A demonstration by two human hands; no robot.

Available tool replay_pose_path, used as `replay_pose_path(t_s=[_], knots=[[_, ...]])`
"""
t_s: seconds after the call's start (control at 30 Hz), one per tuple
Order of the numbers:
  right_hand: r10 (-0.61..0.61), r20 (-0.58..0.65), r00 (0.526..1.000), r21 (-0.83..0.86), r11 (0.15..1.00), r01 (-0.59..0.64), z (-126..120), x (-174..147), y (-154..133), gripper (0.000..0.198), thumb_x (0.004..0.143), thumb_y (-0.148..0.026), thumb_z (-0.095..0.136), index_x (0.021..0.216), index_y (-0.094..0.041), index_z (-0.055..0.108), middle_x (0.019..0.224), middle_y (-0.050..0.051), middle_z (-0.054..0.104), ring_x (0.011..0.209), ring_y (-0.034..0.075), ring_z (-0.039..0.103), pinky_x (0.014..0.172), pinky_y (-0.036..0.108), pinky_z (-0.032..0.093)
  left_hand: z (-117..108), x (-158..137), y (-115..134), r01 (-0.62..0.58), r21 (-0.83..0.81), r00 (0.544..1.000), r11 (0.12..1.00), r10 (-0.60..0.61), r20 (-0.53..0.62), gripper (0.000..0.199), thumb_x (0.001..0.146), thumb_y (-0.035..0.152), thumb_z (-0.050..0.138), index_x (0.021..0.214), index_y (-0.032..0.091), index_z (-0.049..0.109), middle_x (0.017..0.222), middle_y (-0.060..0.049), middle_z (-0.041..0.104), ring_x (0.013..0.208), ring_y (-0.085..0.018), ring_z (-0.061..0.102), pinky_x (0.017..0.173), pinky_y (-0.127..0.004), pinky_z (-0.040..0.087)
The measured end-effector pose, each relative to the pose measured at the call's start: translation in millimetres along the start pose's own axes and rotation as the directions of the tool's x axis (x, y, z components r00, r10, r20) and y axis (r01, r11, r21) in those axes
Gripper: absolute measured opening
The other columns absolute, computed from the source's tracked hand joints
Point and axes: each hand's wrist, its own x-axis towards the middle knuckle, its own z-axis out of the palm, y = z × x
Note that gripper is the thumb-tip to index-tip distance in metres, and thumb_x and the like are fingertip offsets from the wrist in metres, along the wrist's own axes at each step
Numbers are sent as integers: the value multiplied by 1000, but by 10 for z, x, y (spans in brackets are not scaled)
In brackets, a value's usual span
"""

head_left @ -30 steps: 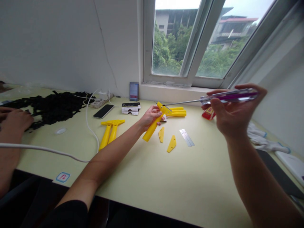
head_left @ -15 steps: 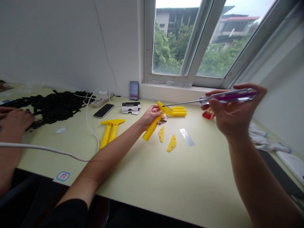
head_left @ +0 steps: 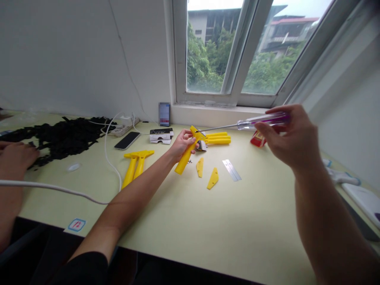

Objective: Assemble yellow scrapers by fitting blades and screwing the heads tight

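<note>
My left hand [head_left: 181, 145] is closed around a yellow scraper [head_left: 183, 162] and holds it tilted above the table. In my right hand [head_left: 293, 144] is a screwdriver [head_left: 252, 121] with a clear and purple handle. Its long shaft points left, and the tip meets the scraper's head. On the table below lie two small yellow plates [head_left: 213, 179] and flat metal blades [head_left: 231, 170]. Tiny metal screws [head_left: 190, 161] show beside the scraper's handle. More yellow scraper handles [head_left: 219, 140] lie behind my left hand, and two others [head_left: 138, 164] lie left of my forearm.
A red box [head_left: 257, 138] sits behind the screwdriver. To the left are a phone [head_left: 127, 140], a small black-and-white box [head_left: 161, 135], a white cable [head_left: 107, 158] and a heap of black pieces [head_left: 71, 138]. Another person's hand [head_left: 19, 156] is at far left.
My right hand has turned about the screwdriver's handle, covering more of its end, and has shifted slightly left. The tip stays at the scraper. The whole view has shifted a little.
</note>
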Motion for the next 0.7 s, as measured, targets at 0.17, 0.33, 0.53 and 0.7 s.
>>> replay_pose_path(t_s=[0.17,0.33,0.53,0.7], knots=[[-30,106,994,21,999,27,25,14,43,35,83,-41,66,113,-28,55,100,5,69,77,21,67,70,40,57,-34,40,5,-34,54,997,998,37,-67,38,70,19,74,89,20,41,98,-2,56,58,-12,63,37,-19,43],[-210,259,943,445,892,76,-7,36,52,25,83,-30,67,106,-30,59,116,3,66,105,22,66,89,42,56,-60,62,-18,-30,86,995,996,38,-89,37,71,21,74,90,20,42,101,-4,57,60,-13,64,38,-19,45],[-39,160,986,-88,995,53,-71,47,38,25,82,-48,66,85,-24,65,70,3,69,64,21,66,68,38,53,-60,55,24,-49,91,995,995,57,-87,40,68,23,77,90,19,43,107,-5,57,62,-14,66,39,-21,47],[14,131,991,-89,996,-3,28,55,148,28,86,-50,60,92,-23,62,74,2,69,60,19,64,63,34,50,-56,54,49,-116,145,984,983,134,-120,42,70,26,77,93,20,43,112,-5,55,63,-14,67,40,-22,49]])
